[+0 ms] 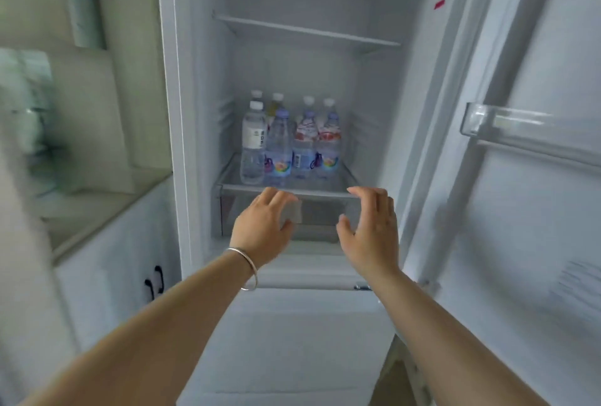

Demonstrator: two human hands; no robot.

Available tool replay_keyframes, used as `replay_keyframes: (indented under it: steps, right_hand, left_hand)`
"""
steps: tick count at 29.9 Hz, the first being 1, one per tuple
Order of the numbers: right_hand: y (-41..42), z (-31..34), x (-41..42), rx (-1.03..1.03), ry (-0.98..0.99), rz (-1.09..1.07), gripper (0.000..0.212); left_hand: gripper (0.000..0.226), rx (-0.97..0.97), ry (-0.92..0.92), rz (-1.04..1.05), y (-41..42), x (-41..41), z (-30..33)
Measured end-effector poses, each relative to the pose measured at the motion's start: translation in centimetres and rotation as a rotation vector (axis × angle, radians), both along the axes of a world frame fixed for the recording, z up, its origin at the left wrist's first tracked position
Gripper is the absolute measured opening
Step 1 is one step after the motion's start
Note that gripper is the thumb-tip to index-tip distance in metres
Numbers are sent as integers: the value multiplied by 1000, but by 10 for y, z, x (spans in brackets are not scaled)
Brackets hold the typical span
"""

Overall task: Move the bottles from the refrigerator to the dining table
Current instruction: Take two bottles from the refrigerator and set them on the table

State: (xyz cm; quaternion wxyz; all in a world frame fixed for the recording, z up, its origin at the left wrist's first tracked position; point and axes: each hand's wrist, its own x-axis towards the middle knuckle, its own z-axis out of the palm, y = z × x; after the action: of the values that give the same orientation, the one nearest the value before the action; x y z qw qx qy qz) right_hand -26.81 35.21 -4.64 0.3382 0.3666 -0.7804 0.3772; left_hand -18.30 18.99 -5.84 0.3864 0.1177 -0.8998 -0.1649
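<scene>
1. Head view, the bottles: a cluster of clear plastic water bottles with white caps [290,142] stands upright on the lower glass shelf [341,183] of the open white refrigerator [182,113]. Their long axes run vertical. They sit toward the left and middle of the shelf, packed so that they touch or nearly touch.

2. Head view, the hands: the left hand [265,225], with a thin silver bangle [248,270] at its wrist, and the right hand [369,230] both hover just in front of and below the shelf's front edge. The bottles lie up and farther in from both. Each hand is spread, fingers loosely curved with thumb apart, and holds nothing.

3. Head view, which is nearer: the left hand lines up under the front bottles at the left, among them the plain white-labelled bottle [253,145]. The right hand sits under the bare right end of the shelf, so it seems to have a sideways reach as well. I judge the left hand better placed for a first upright grasp round a bottle's body.

4. Head view, hard to read: the back-row bottles show only caps and shoulders, so the exact count is unclear. The whole picture is smeared with motion, and the labels cannot be read. The dining table is out of view.
</scene>
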Motion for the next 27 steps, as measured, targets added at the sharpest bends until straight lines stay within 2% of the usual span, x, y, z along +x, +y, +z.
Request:
replay_keyframes:
  steps: [5, 9, 13, 18, 23, 25, 27]
  right_hand:
    - [-87, 3, -38, -25, -154, -2, 43]
    - [-140, 3, -63, -79, -369, 74, 54]
    - [-178, 9, -98, -58, -492, 116, 69]
    - [-215, 4, -141, -145, -625, 223, 84]
    - [-232, -6, -172, -65, -516, 208, 97]
    - [-240, -8, -180, -17, -463, 211, 102]
    - [-250, -8, -185, -27, -458, 259, 95]
  left_hand:
    - [41, 200, 5, 23, -90, -38, 3]
    - [47, 308, -56, 16, -130, -71, 0]
    - [57, 486, 40, 17, -156, -106, 8]
    - [75, 499, 179, 3, -175, -137, 6]
    - [87, 709, 311, 15, -193, -173, 13]
    - [85, 734, 379, 16, -206, -191, 10]
    - [78, 742, 417, 34, -221, -211, -2]
